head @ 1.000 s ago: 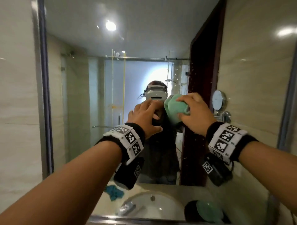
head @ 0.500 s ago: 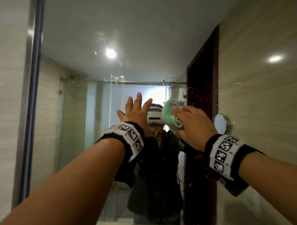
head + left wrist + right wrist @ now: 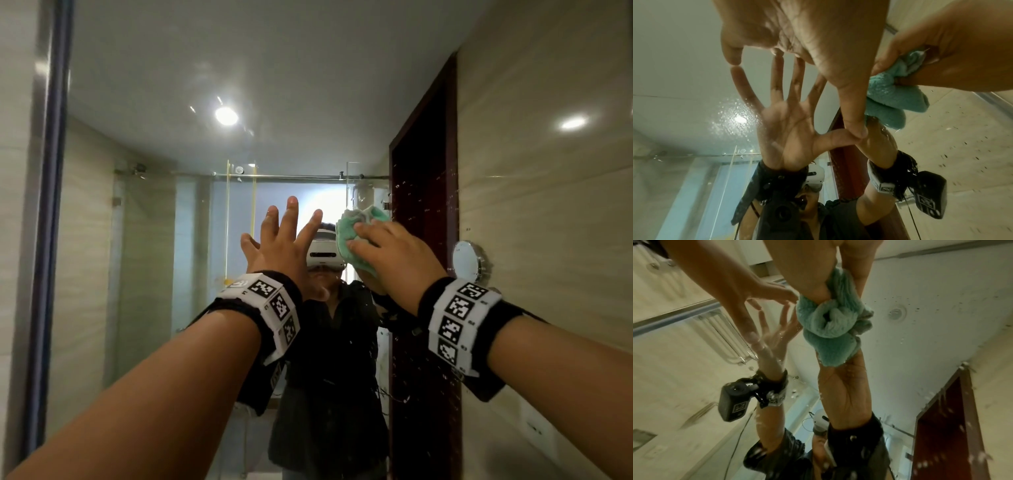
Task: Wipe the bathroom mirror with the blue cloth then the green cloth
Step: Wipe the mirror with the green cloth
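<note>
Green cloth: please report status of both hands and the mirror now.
Right hand grips green cloth, pressed on mirror. Left hand open, fingers touching the glass. Water drops on mirror; nothing blocking.

The left hand (image 3: 281, 246) lies flat on the mirror (image 3: 154, 274), fingertips touching the glass. Just to its right, the right hand (image 3: 397, 253) presses the bunched cloth (image 3: 356, 226) against the mirror.
</note>
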`<state>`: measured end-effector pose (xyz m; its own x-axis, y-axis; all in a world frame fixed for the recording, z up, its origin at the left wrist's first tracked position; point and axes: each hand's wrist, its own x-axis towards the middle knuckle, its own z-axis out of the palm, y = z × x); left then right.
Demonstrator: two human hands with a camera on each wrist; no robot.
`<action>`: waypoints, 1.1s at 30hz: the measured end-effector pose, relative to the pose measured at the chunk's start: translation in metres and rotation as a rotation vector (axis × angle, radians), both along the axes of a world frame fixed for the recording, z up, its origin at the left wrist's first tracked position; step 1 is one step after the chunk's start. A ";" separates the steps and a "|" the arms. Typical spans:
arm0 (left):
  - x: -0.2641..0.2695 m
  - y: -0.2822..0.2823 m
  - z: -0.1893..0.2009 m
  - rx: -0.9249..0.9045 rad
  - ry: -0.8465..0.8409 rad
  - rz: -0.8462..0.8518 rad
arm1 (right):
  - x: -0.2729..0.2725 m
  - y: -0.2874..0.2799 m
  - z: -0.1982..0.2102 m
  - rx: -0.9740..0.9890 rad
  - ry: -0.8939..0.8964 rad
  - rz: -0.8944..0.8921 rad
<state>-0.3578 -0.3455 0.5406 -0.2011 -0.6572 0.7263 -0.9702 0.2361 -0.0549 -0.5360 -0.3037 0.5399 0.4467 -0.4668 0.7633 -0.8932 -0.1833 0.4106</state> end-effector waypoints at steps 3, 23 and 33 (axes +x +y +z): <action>0.001 0.002 0.000 0.012 -0.008 0.000 | -0.005 -0.003 -0.004 0.041 0.024 -0.029; -0.002 0.004 -0.001 0.037 -0.003 0.026 | -0.007 0.001 0.009 0.016 -0.007 0.225; -0.002 0.005 -0.003 0.036 0.007 0.005 | 0.019 -0.012 -0.008 0.061 -0.098 0.339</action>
<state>-0.3599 -0.3402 0.5374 -0.1926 -0.6841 0.7035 -0.9717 0.2330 -0.0394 -0.5172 -0.3161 0.5314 0.5100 -0.3504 0.7855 -0.8119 -0.4976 0.3052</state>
